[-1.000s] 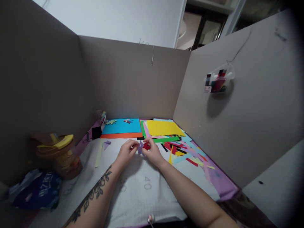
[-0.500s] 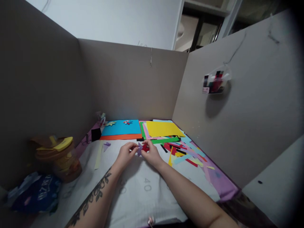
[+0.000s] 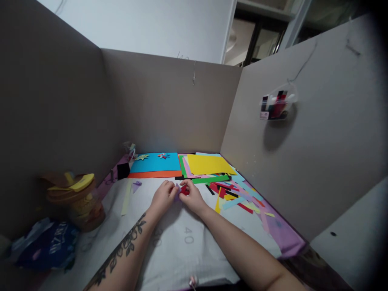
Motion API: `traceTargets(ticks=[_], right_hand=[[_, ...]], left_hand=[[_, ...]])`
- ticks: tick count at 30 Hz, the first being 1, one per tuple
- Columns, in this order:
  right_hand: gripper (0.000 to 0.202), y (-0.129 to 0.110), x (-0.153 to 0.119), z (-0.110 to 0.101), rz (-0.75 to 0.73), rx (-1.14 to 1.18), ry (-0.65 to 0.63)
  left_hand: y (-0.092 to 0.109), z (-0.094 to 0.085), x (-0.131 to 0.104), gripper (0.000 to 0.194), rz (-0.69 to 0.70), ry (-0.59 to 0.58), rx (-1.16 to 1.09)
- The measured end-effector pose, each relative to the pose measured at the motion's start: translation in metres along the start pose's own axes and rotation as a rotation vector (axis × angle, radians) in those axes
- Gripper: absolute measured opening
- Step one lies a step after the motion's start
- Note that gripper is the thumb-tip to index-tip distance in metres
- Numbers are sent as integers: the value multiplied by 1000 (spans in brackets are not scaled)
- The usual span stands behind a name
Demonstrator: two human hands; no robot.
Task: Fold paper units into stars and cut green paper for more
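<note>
From my end I have both limbs in view, bare, reaching forward and converging. Left forearm [image 3: 137, 247] slants up and rightward, dark leafy tattoo [image 3: 128, 244] running along it toward wrist [image 3: 153, 212]. Right forearm [image 3: 236, 242] slants up and leftward from lower right, skin creased near bottom edge. Left hand [image 3: 163, 196] back up, fingers curled, thumb pressed toward index finger. Right hand [image 3: 193, 200] faces it, index finger arched above thumb, pinching. Hands roughly level, fingertips close; whether they touch, I cannot tell.
</note>
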State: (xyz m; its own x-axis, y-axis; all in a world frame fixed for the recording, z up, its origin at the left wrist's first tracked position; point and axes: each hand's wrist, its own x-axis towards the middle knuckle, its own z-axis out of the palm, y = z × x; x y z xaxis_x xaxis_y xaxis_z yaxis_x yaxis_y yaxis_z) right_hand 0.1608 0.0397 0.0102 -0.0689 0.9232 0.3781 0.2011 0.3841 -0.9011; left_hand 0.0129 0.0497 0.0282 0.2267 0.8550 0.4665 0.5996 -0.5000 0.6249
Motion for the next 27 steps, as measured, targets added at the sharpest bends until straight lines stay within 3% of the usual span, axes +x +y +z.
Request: traceTargets(ticks=[4, 14, 19, 27], right_hand=[[31, 2, 1, 0, 60, 101, 9], [30, -1, 2, 0, 89, 153, 1], [30, -1, 1, 0, 108, 166, -29], [28, 3, 0, -1, 109, 169, -37]], left_hand=[[-7, -2, 4, 19, -118, 82, -189], [-4, 1, 4, 9, -213, 73, -420], [-4, 3, 4, 20, -301, 63, -569], [-5, 0, 4, 20, -277, 5, -607]])
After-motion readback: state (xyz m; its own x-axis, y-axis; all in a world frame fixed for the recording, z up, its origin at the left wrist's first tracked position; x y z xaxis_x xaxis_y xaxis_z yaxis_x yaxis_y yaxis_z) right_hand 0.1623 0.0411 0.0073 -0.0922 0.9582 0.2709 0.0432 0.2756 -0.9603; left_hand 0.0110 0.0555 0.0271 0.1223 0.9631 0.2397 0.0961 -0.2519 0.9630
